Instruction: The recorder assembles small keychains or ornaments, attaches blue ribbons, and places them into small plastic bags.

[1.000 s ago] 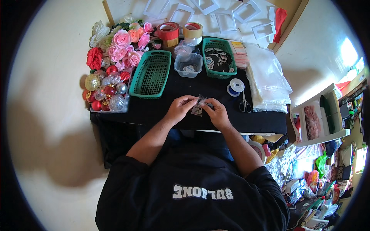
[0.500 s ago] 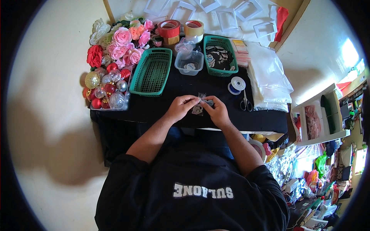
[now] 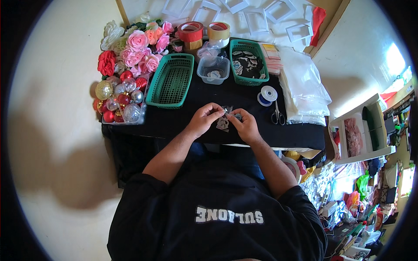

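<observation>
Right grip (image 3: pixel 246 128), black tabletop (image 3: pixel 174 124), cluttered room (image 3: pixel 353 204)

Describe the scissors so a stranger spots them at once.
On the black-covered table, look between the right hand and the stack of translucent plastic bags. Just on the near side of the white-and-blue spool lie the scissors, slim and two-looped where the spool is round.

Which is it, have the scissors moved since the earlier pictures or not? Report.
No. The scissors lie as before against the spool: on its near side, slightly right, so there's no direction to give.
</observation>
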A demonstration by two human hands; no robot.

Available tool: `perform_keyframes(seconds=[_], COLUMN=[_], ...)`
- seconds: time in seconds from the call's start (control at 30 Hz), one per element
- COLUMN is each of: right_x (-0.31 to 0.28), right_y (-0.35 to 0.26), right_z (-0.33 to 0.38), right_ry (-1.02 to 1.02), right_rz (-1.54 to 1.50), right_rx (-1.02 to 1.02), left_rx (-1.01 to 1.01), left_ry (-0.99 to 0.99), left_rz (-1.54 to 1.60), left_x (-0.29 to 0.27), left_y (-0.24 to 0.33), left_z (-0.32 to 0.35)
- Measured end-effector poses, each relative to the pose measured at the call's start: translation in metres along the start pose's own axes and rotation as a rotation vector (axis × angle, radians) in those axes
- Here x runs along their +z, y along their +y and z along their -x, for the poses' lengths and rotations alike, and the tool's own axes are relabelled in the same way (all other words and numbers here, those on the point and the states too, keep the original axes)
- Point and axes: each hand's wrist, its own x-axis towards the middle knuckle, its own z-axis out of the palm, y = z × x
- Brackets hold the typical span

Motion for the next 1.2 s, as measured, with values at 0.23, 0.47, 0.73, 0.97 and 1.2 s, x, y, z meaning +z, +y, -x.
perform_keyframes(seconds=[0.23,0.47,0.73,0.97,1.2], right_x=[0.002,0.003,0.003,0.002,0.006], right_y=[0.0,0.002,0.0,0.002,0.009], right_z=[0.0,0.0,0.0,0.0,-0.003], right_ry=[0.012,0.032,0.052,0.016,-0.007], right_rz=[-0.077,-0.088,-0.071,-0.17,-0.232], right_rx=[-0.001,0.008,-0.008,-0.009,-0.08], left_rx=[0.004,0.043,0.02,0.033,0.044], left_ry=[0.03,0.059,-0.003,0.005,-0.014], left_rz=[0.006,-0.092,-0.093,-0.182,-0.259], left_x=[0.0,0.003,0.004,0.003,0.001], left_y=[-0.002,-0.005,-0.003,-0.001,-0.001], left_z=[0.0,-0.001,0.0,0.0,0.001])
